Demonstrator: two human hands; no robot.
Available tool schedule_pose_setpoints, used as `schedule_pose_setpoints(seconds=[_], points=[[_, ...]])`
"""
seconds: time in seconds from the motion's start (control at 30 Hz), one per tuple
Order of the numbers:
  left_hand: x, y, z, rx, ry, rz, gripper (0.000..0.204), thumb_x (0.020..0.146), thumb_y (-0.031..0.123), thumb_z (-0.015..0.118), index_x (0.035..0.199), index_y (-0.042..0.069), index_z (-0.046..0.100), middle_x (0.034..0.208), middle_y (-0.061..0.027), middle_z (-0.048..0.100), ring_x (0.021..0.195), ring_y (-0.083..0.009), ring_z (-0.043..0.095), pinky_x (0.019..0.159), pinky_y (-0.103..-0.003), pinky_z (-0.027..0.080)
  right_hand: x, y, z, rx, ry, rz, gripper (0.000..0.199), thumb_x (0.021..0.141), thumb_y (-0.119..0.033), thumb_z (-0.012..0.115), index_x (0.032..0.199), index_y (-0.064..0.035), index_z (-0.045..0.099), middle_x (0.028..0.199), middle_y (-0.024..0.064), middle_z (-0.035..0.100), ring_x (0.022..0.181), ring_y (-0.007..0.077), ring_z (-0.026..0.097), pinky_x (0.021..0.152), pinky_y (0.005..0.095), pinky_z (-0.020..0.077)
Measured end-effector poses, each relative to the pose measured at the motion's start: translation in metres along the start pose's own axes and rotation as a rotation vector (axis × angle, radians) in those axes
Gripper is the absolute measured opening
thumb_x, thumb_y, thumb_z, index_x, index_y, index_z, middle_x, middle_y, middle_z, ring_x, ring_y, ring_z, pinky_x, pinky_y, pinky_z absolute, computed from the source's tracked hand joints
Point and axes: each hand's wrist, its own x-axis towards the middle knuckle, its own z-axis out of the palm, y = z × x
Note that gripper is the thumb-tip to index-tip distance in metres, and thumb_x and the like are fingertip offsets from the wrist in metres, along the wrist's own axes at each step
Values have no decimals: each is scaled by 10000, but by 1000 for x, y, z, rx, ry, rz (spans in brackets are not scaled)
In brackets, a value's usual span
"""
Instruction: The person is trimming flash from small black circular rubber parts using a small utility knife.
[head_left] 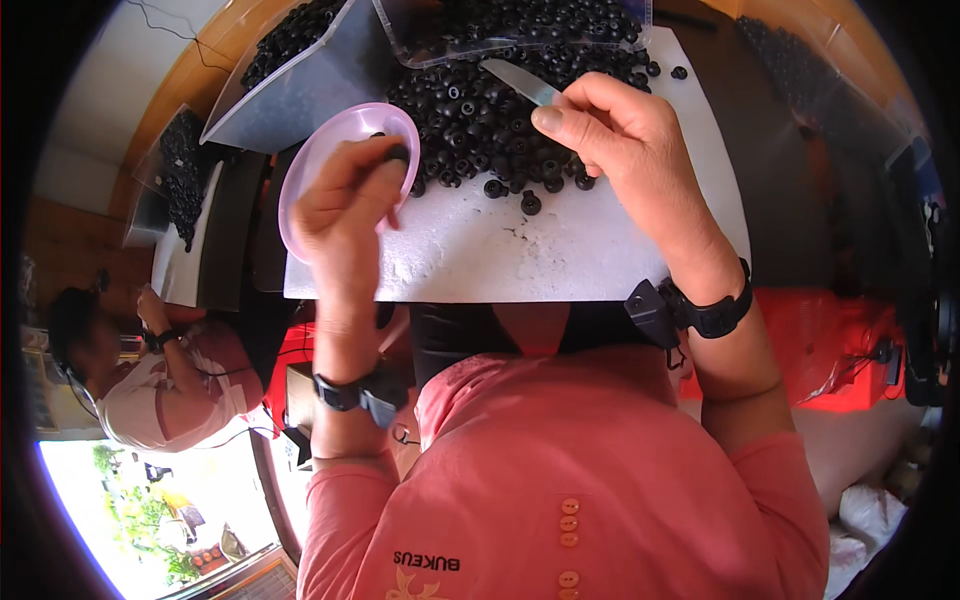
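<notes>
My left hand [345, 205] pinches a small black round part [397, 153] between thumb and fingers, over a pink plastic bowl [318, 158] at the left edge of the white board [520, 255]. My right hand [610, 125] grips a small metal blade [520, 82] whose tip points up-left over a heap of black round parts [470, 110]. A few loose black parts [530, 203] lie near the heap's lower edge. Both wrists wear black bands.
A clear plastic tray [500, 30] full of black parts sits at the board's far edge. More trays of the same parts [290, 40] stand to the left on a wooden table. Another person [150, 370] sits at lower left. Red cloth [840, 350] lies at right.
</notes>
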Motion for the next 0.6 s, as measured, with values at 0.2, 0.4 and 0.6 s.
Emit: schedule_pose_setpoints(seconds=[0.2,0.4,0.6], points=[[20,-11,-37,816,-98,378,261,806,-3,731,1064,34,730,919,-32,639,782,-111,593,572,-238,464,-1,0,0,2,-10,-46,297,894,-251,741,757,-6,642,558,-25,447,540,55,387,490,270,306],[-8,1,25,899,-297,741,312,630,-32,762,915,86,711,968,-82,596,938,-308,547,751,-410,485,0,2,-1,29,25,-8,293,888,-248,744,761,-4,644,567,-20,454,542,59,388,492,272,318],[-10,-17,54,881,-452,775,318,654,-2,770,958,84,731,971,-65,578,959,-297,527,790,-406,490,2,5,-3,14,32,-32,298,883,-246,747,753,-4,633,572,-20,456,546,57,384,486,270,313]])
